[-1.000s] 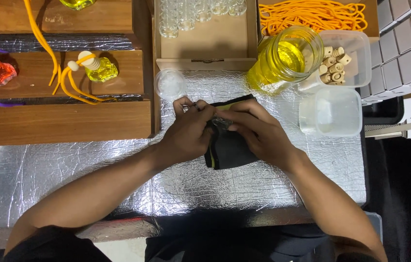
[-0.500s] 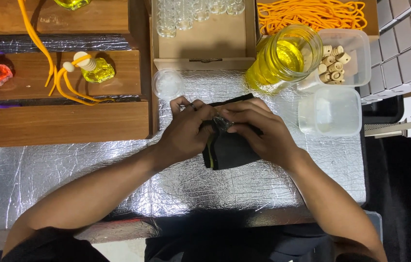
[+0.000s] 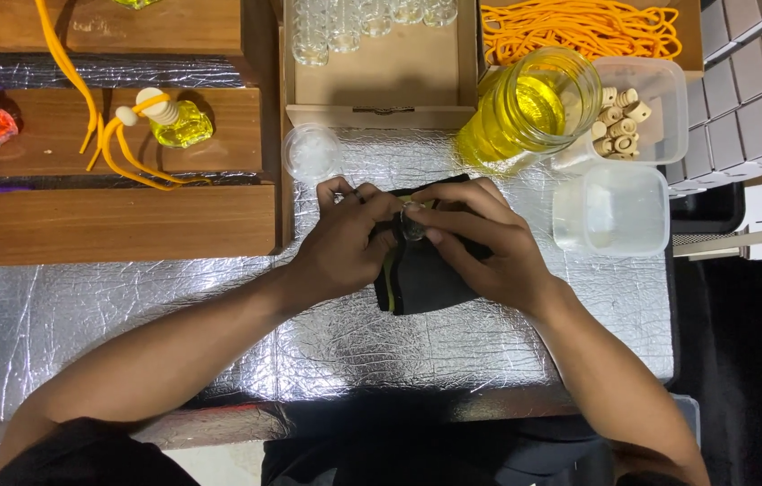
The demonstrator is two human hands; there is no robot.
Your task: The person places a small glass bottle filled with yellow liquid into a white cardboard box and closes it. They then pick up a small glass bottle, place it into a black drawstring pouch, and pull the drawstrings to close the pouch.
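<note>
Together, two hands, left hand [image 3: 345, 247] and right hand [image 3: 489, 247], pinch one black cloth [image 3: 421, 279].

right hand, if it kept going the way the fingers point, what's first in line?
The right hand points left across the black cloth, fingertips at a small object too hidden to identify. Straight on, it would likely meet the left hand first; their fingertips are almost touching already.
</note>
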